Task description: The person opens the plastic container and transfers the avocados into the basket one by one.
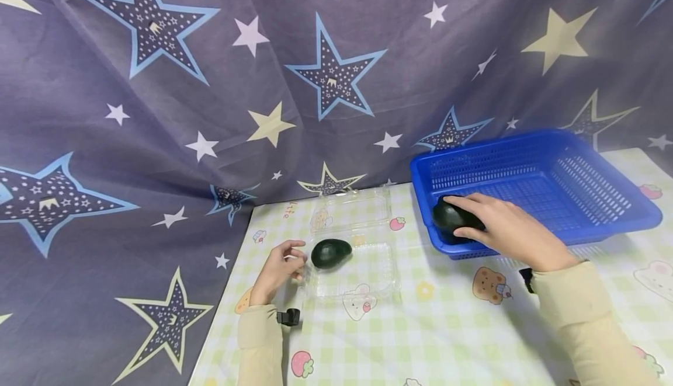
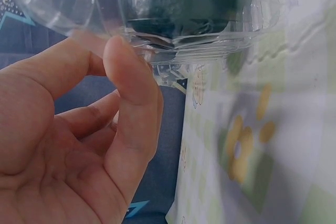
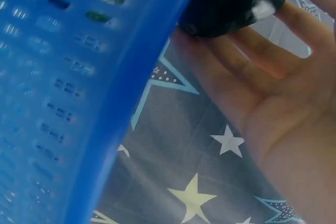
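So far, one avocado [image 1: 330,254] sits in the clear box [image 1: 372,270]; my right hand [image 1: 503,226] grips the second avocado [image 1: 453,218] at the blue basket [image 1: 536,190], unboxed. Left hand [image 1: 278,269] at box edge; can't tell if pinching.

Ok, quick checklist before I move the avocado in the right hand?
1. Right hand has a hold on its avocado: ok, thumb and fingers round it.
2. That avocado over the clear container: not ok, it is at the left end of the blue basket.
3. Container lid open: ok, laid back.
4. Room inside: ok, the other avocado sits at the left, bare space beside it.
5. Left hand steadying the container: cannot tell, fingers at its left edge, grip unclear.
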Demonstrator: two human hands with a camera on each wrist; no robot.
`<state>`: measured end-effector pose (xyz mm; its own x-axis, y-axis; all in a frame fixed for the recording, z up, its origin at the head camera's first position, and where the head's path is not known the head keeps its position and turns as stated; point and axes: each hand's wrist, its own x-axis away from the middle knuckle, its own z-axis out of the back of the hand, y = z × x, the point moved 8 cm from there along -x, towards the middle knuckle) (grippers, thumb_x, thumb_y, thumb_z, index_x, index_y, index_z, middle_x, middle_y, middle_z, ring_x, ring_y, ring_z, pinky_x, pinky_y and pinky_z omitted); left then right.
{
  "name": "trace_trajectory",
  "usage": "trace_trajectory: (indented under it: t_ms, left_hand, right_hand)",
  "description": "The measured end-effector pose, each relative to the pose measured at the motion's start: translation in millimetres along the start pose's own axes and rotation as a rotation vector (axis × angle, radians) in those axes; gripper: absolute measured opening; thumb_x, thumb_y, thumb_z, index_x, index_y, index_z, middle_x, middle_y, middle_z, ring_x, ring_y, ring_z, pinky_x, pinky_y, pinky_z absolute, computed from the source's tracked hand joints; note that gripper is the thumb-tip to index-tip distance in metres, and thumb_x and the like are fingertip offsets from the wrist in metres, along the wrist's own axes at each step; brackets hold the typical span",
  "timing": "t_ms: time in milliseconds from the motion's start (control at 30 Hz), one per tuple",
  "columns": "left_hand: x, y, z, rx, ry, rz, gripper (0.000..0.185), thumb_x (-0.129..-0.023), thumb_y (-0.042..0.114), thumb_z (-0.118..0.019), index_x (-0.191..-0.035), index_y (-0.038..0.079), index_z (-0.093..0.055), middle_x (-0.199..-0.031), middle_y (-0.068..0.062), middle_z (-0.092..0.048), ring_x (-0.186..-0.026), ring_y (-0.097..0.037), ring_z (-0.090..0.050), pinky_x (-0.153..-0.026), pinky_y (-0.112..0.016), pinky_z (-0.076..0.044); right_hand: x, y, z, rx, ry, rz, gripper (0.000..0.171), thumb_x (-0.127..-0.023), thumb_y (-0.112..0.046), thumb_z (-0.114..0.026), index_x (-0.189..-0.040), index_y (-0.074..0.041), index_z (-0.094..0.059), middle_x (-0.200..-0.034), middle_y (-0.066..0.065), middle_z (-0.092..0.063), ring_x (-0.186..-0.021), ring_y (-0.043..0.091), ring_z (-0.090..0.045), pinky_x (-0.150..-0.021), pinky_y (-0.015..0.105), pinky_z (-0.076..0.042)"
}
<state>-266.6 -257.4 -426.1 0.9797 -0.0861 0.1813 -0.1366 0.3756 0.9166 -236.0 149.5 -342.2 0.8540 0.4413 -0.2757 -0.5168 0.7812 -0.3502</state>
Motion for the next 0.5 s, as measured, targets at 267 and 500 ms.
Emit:
trace_trajectory:
  t_ms: [267, 500]
  left_hand:
    - [-1.2, -1.0, -0.7, 0.002, -0.001, -0.005, 0.048, -0.088, -0.007, -0.058, -0.134, -0.011, -0.050, -0.096, -0.015, -0.059, -0.065, -0.016, -0.058, -0.055, -0.032, -0.059]
    - [-0.2, 0.1, -0.2, 0.007, 0.002, -0.004, 0.048, -0.088, -0.007, -0.058, -0.135, -0.011, -0.049, -0.098, -0.017, -0.058, -0.065, -0.017, -0.057, -0.055, -0.032, -0.059]
  right_hand:
    - [9, 18, 0, 0.043, -0.054, -0.067, 0.062, -0.093, -0.029, -0.069, -0.147, -0.008, -0.047, -0.126, 0.027, -0.061, -0.108, 0.044, -0.063, -0.087, 0.060, -0.053]
    - [14, 37, 0, 0.037, -0.079, -0.112, 0.061, -0.094, -0.028, -0.068, -0.146, -0.004, -0.048, -0.130, 0.029, -0.059, -0.115, 0.049, -0.057, -0.093, 0.065, -0.049]
